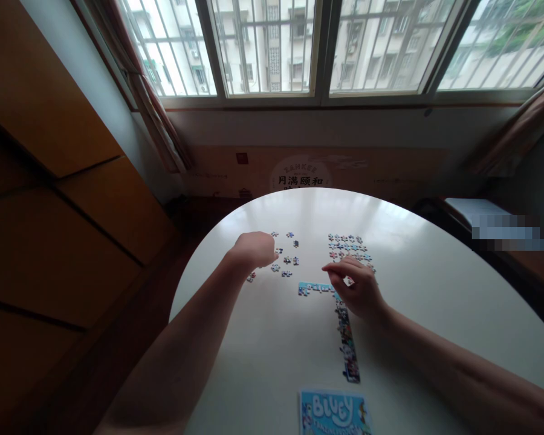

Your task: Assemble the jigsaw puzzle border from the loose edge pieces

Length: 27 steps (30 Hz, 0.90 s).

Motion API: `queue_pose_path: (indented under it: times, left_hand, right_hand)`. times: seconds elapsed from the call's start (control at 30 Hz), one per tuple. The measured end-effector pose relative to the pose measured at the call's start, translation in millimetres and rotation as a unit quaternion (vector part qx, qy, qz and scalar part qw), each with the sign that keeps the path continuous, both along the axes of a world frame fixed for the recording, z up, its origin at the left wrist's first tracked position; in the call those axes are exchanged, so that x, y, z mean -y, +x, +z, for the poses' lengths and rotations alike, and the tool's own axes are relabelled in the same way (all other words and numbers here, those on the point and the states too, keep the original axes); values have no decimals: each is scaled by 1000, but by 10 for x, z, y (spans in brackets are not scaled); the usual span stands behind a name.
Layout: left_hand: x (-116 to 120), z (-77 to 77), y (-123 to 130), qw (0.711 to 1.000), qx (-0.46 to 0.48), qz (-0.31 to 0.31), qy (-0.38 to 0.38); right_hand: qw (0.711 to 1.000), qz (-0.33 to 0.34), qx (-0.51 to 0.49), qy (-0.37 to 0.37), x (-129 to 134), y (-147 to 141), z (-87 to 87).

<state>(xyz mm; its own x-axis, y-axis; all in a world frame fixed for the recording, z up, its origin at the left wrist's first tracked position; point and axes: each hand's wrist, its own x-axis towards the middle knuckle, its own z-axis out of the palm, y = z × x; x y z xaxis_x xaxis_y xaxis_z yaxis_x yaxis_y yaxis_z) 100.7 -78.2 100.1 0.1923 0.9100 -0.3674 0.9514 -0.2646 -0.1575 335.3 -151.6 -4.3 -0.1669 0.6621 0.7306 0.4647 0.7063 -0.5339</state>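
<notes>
My left hand [255, 249] hangs over loose jigsaw pieces [287, 260] on the left of the table. Its fingers curl downward and are mostly hidden behind the back of the hand, so whatever they hold does not show. Beside a joined strip of puzzle border [347, 338], my right hand [356, 284] hovers with thumb and fingers drawn together. Anything between those fingertips is too small to make out. The border forms a corner, with a short blue top edge [315, 287] and a longer side running toward me. Rows of pieces [344, 239] lie beyond my right hand, partly covered by it.
A blue Bluey puzzle box or picture card [335, 414] lies at the near side of the round white table [263, 368]. Wooden cabinets [72, 241] stand on the left, a barred window [272, 48] is ahead, and a dark chair [428, 211] is at the right.
</notes>
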Motion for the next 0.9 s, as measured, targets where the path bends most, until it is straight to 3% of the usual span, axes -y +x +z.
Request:
queue_pose_path:
  times: [0.37,0.9]
  left_hand:
    - [90,0,61,997,35,-60,12]
    - [30,-127,210,999,-2,-33,16]
  right_hand:
    - [998,-53,22,3,5,-36,12]
    - [993,-108,-35,15,16,171,31]
